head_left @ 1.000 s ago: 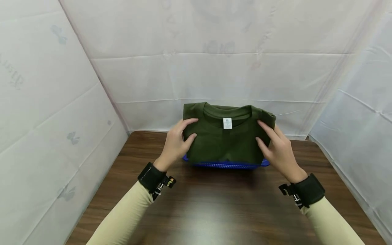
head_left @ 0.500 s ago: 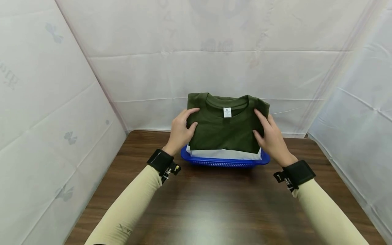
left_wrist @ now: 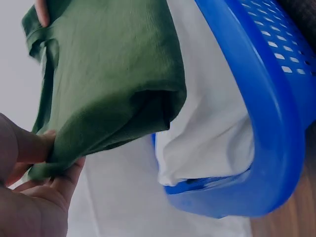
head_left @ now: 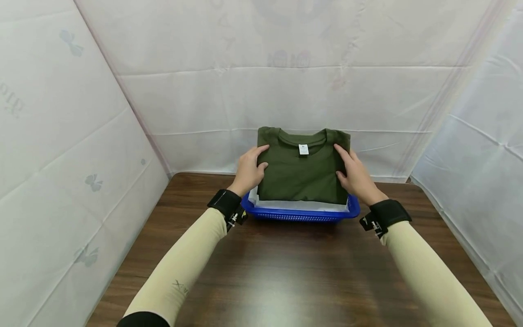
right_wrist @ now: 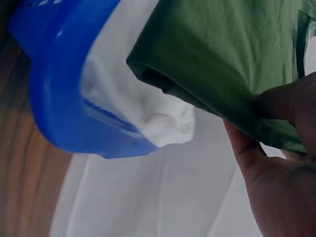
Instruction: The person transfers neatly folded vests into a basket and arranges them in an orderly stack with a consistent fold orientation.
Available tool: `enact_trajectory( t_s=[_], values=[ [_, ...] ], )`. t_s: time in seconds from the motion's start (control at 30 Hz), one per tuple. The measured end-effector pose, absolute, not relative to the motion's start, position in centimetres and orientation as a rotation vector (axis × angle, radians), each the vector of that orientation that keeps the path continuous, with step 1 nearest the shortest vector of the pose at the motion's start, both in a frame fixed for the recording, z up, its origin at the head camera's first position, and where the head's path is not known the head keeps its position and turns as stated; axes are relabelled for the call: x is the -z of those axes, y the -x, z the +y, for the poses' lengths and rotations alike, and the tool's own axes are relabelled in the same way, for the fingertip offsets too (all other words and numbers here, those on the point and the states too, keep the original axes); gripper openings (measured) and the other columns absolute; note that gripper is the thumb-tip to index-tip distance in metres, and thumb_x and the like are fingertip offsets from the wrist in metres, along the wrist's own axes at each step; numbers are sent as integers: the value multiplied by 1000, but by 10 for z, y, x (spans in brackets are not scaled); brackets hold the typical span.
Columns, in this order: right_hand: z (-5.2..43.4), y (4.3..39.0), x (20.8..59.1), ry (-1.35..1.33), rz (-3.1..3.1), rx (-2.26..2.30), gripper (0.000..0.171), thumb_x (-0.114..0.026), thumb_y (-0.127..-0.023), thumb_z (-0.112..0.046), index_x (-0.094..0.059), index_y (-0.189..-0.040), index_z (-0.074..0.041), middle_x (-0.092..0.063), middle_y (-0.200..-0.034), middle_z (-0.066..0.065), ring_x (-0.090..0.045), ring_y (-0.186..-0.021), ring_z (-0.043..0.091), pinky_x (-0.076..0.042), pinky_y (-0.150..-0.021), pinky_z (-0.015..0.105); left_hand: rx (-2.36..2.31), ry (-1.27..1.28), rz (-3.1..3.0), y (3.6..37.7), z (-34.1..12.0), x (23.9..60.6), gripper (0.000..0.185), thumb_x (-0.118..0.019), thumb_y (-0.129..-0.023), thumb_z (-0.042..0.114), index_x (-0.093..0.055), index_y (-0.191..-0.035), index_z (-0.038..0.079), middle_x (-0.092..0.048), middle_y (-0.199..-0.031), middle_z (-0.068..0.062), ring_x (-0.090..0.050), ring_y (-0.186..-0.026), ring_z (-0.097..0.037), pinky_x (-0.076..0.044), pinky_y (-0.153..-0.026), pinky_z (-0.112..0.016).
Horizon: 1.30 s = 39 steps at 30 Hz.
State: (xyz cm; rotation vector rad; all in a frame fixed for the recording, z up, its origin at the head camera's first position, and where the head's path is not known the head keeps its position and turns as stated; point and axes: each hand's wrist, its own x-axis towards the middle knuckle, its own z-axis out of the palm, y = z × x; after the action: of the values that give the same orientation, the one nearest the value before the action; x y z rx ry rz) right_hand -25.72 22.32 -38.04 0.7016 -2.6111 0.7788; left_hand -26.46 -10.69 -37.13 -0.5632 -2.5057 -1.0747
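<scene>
A folded dark green T-shirt (head_left: 302, 175) with a white neck label (head_left: 303, 149) is held by both hands over a blue plastic basket (head_left: 298, 215). My left hand (head_left: 249, 170) pinches its left side, thumb in front and fingers behind, as the left wrist view shows. On the opposite side my right hand (head_left: 358, 178) grips the shirt the same way. White folded cloth (left_wrist: 207, 118) lies in the basket under the shirt. In both wrist views the shirt's lower fold hangs just above this cloth; the head view hides most of the basket's inside.
The basket stands near the back edge of a dark brown wooden table (head_left: 269, 268). White sheeting (head_left: 196, 100) rises behind the table and along both sides.
Both hands have moved inward with the green shirt, which has shifted back and settled lower over the basket. White cloth and more of the basket rim have come into view below it.
</scene>
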Motion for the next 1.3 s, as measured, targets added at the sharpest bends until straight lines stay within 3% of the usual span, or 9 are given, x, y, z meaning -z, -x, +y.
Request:
enact_trajectory(
  t_s=[0.13, 0.23, 0.3, 0.43, 0.5, 0.6, 0.73, 1.17, 1.3],
  values=[
    [222, 264, 390, -694, -2723, -758, 80, -62, -94, 12, -21, -162, 1, -27, -156, 39, -48, -124, 57, -48, -92, 63, 1128, 480, -2596, 269, -109, 379, 49, -66, -99, 1, -56, -147, 5, -59, -143, -21, -60, -126, -36, -48, -105, -43],
    [220, 269, 395, -710, -2785, -761, 80, -61, -94, 12, -19, -162, 3, -25, -157, 38, -45, -130, 56, -47, -97, 63, 1163, 435, -2653, 272, -112, 385, 49, -66, -99, 1, -56, -147, 6, -64, -133, -26, -69, -90, -34, -54, -84, -37],
    [218, 273, 396, -718, -2816, -777, 80, -61, -95, 12, -19, -162, 3, -23, -159, 37, -42, -134, 56, -46, -101, 62, 1180, 416, -2675, 273, -114, 388, 49, -65, -99, 1, -56, -148, 7, -68, -118, -30, -60, -61, -29, -49, -68, -34],
    [216, 279, 399, -716, -2886, -786, 78, -59, -96, 12, -19, -161, 4, -25, -158, 38, -39, -136, 56, -43, -103, 63, 1170, 408, -2712, 277, -114, 392, 49, -66, -99, 1, -56, -147, 6, -65, -129, -28, -40, -44, -18, -41, -58, -30],
    [216, 283, 402, -711, -2923, -778, 77, -59, -96, 12, -19, -161, 5, -26, -156, 40, -38, -136, 56, -42, -105, 63, 1164, 401, -2742, 278, -112, 394, 50, -66, -99, 2, -56, -147, 6, -59, -142, -23, -50, -50, -18, -44, -61, -31],
    [216, 286, 406, -701, -2968, -755, 76, -59, -95, 12, -19, -160, 7, -30, -153, 41, -39, -135, 57, -42, -105, 63, 1161, 372, -2790, 279, -110, 397, 50, -65, -99, 2, -55, -148, 5, -53, -149, -21, -68, -81, -27, -52, -73, -35],
    [214, 288, 409, -678, -3027, -715, 76, -60, -95, 10, -21, -160, 7, -32, -151, 42, -42, -133, 57, -43, -104, 63, 1135, 337, -2841, 282, -107, 401, 49, -65, -99, 1, -55, -147, 3, -54, -148, -21, -60, -124, -35, -53, -94, -41],
    [213, 285, 413, -614, -3161, -674, 74, -59, -97, 7, -20, -159, 9, -30, -151, 45, -41, -134, 58, -43, -103, 63, 1141, 271, -2963, 285, -107, 414, 48, -63, -99, 0, -54, -147, -2, -49, -152, -23, -40, -143, -41, -49, -104, -46],
    [213, 285, 414, -617, -3197, -635, 74, -60, -97, 5, -19, -159, 10, -34, -149, 44, -46, -130, 56, -47, -98, 59, 1094, 290, -2985, 286, -107, 417, 46, -63, -99, -1, -57, -144, -2, -53, -148, -23, -42, -141, -43, -50, -102, -45]
  ],
)
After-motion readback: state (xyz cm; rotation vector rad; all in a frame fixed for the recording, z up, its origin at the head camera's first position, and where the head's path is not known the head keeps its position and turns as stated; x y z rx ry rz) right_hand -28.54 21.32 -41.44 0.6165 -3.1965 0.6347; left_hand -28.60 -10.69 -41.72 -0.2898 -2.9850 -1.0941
